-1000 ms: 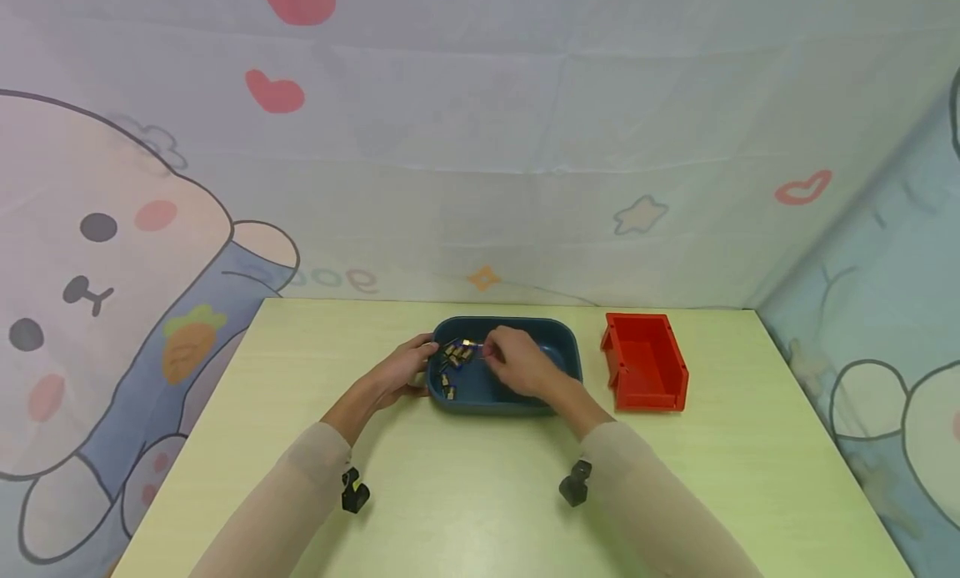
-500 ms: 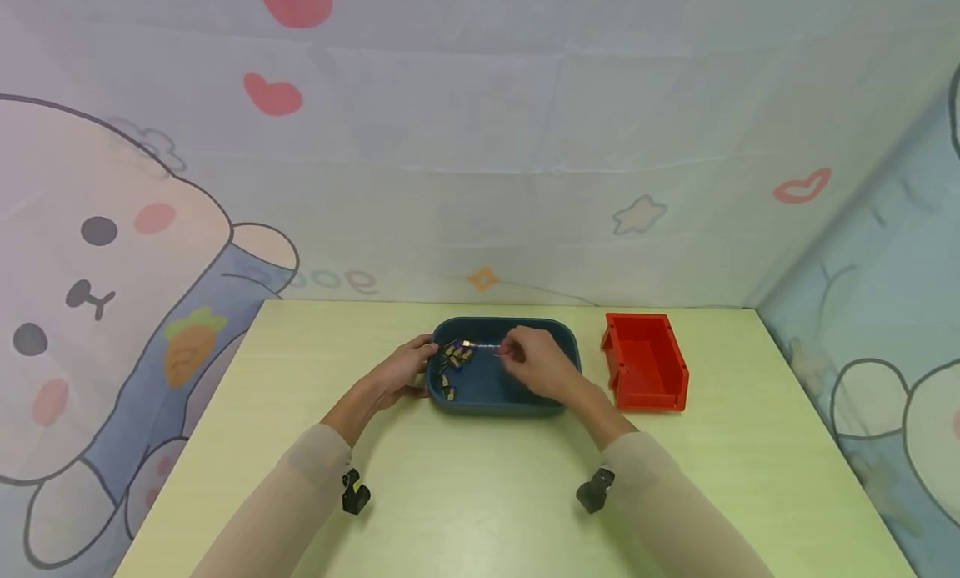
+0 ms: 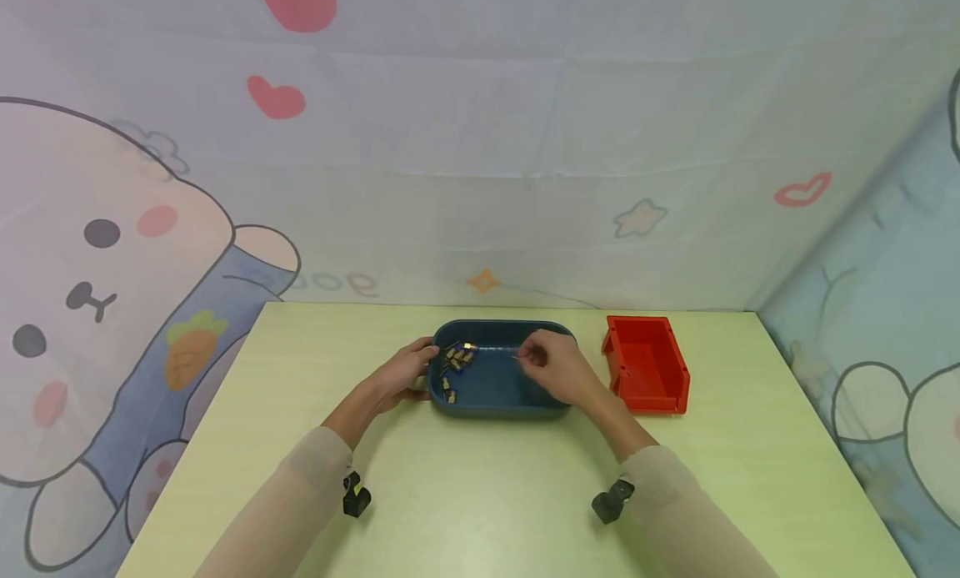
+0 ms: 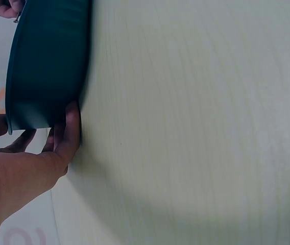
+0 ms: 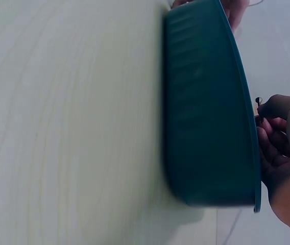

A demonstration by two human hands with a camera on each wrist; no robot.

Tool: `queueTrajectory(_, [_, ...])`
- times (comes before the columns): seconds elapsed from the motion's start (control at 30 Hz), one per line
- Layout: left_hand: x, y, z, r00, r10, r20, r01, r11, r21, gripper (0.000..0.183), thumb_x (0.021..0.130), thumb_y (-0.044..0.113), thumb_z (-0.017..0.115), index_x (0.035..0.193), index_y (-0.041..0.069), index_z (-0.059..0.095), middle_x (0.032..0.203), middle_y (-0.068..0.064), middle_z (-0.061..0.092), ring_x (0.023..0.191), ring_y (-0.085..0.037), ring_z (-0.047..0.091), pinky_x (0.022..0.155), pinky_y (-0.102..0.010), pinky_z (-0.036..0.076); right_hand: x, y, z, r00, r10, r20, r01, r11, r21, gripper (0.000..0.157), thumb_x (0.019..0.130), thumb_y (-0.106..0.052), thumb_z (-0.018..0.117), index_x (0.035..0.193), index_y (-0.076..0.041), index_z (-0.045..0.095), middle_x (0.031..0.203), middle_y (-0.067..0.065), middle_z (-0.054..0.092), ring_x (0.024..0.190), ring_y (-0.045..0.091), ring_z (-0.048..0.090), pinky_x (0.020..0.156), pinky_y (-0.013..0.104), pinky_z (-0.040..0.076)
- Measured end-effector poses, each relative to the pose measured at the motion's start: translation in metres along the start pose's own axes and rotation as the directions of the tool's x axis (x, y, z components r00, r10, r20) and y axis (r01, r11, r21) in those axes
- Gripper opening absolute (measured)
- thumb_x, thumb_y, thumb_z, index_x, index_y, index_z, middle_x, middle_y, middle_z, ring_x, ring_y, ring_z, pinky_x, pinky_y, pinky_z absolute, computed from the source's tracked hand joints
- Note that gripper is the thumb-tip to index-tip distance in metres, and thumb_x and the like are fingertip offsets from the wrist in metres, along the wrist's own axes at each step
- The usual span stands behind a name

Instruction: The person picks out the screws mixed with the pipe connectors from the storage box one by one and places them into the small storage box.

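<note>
A dark blue-green oblong tray (image 3: 495, 388) stands on the table. My left hand (image 3: 397, 376) grips its left end; in the left wrist view, the thumb is at the rim and the fingers lie along the outer end wall. Over the right half of the tray, my right hand (image 3: 558, 368) pinches a small metal screw (image 5: 259, 101) between thumb and fingertips. The screw's round head sticks up past the thumb in the right wrist view. Several small brass-coloured pieces (image 3: 458, 359) with blue parts lie at the tray's left end, a few thin dark ones among them.
A red plastic bin (image 3: 648, 404) stands just right of the tray, close to my right forearm. The pale wooden table (image 3: 480, 486) ends at the back against a printed cloth (image 3: 450, 186). Dark wrist cameras (image 3: 613, 501) hang below both sleeves.
My right hand has moved right across the tray, away from the brass-coloured pieces, uncovering more of the tray floor. My left hand stays at the tray's left end.
</note>
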State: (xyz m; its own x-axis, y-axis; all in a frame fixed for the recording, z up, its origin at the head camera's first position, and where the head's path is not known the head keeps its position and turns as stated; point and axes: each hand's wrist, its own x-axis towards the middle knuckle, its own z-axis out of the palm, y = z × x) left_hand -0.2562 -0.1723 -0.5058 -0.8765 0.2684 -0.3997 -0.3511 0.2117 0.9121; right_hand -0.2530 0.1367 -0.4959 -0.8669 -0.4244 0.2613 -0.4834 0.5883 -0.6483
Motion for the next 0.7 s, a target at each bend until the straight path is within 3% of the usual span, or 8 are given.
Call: queueTrajectory(0.7, [-0.001, -0.001, 0.000, 1.000, 0.004, 0.007, -0.004, 1.000, 0.003, 0.056, 0.116, 0.032, 0.039, 0.167, 0.016, 0.028, 0.168, -0.018, 0.033, 0.151, -0.040, 0.040, 0.081, -0.039, 0.057, -0.012, 0.015, -0.008, 0.998, 0.051, -0.028, -0.050, 0.998, 0.033, 0.008, 0.094, -0.002, 0.078, 0.101, -0.007, 0.075, 0.094, 0.002, 0.072, 0.082, 0.017, 0.063, 0.077, 0.030, 0.056])
